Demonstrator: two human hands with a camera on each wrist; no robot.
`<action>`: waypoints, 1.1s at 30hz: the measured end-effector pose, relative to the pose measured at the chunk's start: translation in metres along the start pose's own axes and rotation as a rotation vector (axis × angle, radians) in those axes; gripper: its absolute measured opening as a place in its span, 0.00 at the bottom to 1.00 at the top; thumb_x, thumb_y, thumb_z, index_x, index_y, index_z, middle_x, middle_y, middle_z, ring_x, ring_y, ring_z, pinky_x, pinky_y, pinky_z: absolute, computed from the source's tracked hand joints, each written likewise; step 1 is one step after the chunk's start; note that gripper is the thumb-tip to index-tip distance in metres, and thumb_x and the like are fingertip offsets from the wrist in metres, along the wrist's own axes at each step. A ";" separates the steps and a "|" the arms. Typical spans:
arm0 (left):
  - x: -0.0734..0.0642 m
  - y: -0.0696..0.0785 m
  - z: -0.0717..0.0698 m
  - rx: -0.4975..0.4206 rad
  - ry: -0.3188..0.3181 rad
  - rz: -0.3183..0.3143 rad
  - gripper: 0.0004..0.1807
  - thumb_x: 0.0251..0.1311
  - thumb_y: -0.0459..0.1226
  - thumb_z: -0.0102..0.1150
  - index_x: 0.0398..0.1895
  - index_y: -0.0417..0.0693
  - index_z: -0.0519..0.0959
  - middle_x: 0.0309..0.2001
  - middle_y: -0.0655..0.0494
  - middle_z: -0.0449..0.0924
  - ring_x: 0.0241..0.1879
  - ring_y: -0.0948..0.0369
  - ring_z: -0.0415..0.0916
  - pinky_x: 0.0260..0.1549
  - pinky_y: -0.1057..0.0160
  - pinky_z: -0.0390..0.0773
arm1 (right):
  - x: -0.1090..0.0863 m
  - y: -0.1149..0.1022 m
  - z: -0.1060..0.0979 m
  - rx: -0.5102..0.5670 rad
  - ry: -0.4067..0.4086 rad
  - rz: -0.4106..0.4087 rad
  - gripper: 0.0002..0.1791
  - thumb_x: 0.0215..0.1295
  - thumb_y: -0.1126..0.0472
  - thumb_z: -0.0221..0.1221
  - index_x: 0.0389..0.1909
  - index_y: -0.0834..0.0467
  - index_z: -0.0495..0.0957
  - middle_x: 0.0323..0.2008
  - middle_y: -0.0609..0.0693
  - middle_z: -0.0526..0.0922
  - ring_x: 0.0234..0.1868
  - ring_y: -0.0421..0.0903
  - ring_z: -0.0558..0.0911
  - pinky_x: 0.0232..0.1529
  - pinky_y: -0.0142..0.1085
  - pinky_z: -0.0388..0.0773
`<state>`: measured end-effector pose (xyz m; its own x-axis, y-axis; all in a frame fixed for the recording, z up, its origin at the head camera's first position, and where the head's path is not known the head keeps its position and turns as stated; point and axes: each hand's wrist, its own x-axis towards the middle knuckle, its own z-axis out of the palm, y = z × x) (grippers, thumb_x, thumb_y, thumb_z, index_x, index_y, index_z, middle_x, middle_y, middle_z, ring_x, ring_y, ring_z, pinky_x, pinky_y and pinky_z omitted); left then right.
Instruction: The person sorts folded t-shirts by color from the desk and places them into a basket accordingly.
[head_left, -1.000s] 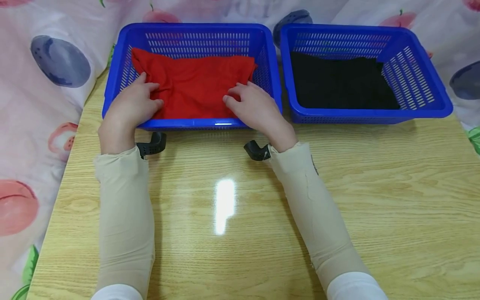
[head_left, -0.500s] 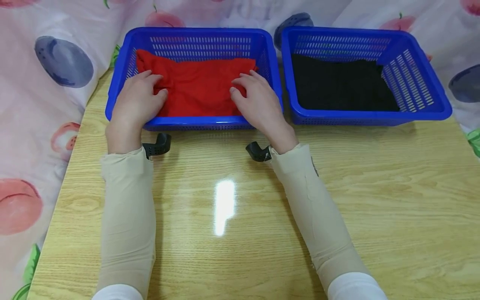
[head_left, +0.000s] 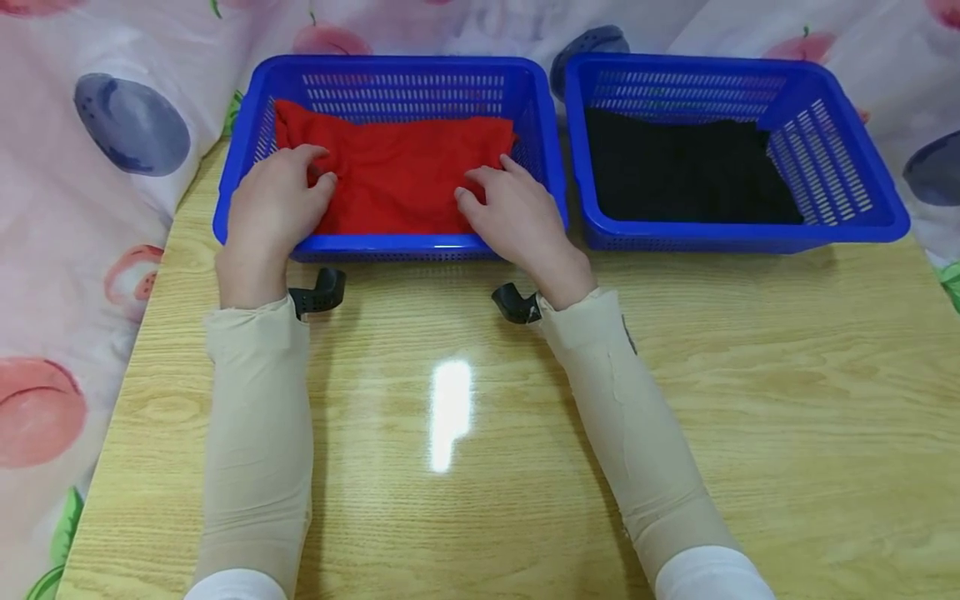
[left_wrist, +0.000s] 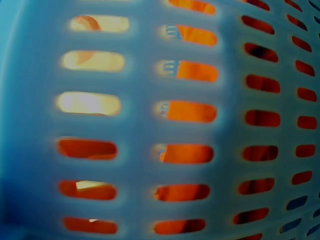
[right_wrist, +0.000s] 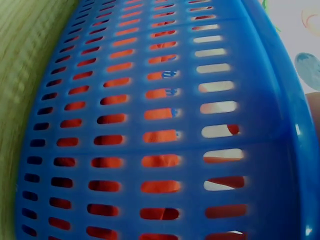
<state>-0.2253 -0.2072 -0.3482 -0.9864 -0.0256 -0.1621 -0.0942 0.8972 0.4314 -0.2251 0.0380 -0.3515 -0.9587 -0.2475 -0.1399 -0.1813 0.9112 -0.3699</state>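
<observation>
A red cloth (head_left: 405, 175) lies spread and slightly wrinkled in the left blue plastic basket (head_left: 397, 242). My left hand (head_left: 273, 200) reaches over the front rim onto the cloth's left side, thumb and index finger apart, the other fingers largely hidden. On the cloth's right side rests my right hand (head_left: 517, 212), its fingers loosely bent and spread. Both wrist views are filled by the slotted basket wall (left_wrist: 137, 130), with red fabric showing through the slots. At the edge of the right wrist view a bit of my hand appears beyond the basket rim (right_wrist: 300, 150).
A second blue basket (head_left: 720, 230), holding a black cloth (head_left: 682, 171), stands right beside the first. Both are at the back of a wooden table (head_left: 375, 400), against a fruit-print curtain (head_left: 127, 125). Black wrist-camera mounts (head_left: 516, 302) stick out from both sleeves.
My left hand has shifted a little to the right along with the red cloth's left edge. The right hand has moved only slightly on the cloth, its fingers shifting.
</observation>
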 end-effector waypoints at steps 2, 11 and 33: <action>-0.001 0.000 0.001 0.013 -0.030 -0.011 0.28 0.64 0.49 0.37 0.66 0.53 0.58 0.62 0.46 0.61 0.56 0.46 0.60 0.51 0.42 0.61 | 0.000 0.000 0.000 -0.016 -0.016 0.008 0.26 0.66 0.45 0.38 0.63 0.49 0.63 0.61 0.44 0.65 0.67 0.44 0.48 0.62 0.48 0.52; 0.002 0.000 0.003 0.067 -0.154 0.018 0.29 0.64 0.52 0.33 0.64 0.48 0.63 0.58 0.43 0.65 0.53 0.45 0.61 0.50 0.42 0.60 | 0.000 0.000 0.004 -0.064 -0.067 0.018 0.28 0.66 0.44 0.39 0.65 0.48 0.60 0.62 0.46 0.64 0.67 0.48 0.51 0.62 0.48 0.53; -0.008 -0.011 0.023 -0.059 0.019 0.080 0.25 0.65 0.47 0.38 0.65 0.57 0.60 0.63 0.51 0.60 0.61 0.50 0.57 0.56 0.44 0.58 | 0.005 0.010 0.030 0.217 0.147 -0.176 0.22 0.66 0.47 0.43 0.60 0.46 0.67 0.58 0.41 0.67 0.60 0.39 0.63 0.59 0.35 0.59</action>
<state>-0.2136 -0.2070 -0.3726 -0.9934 0.0361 -0.1090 -0.0226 0.8691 0.4942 -0.2252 0.0361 -0.3840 -0.9411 -0.3302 0.0723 -0.3113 0.7634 -0.5660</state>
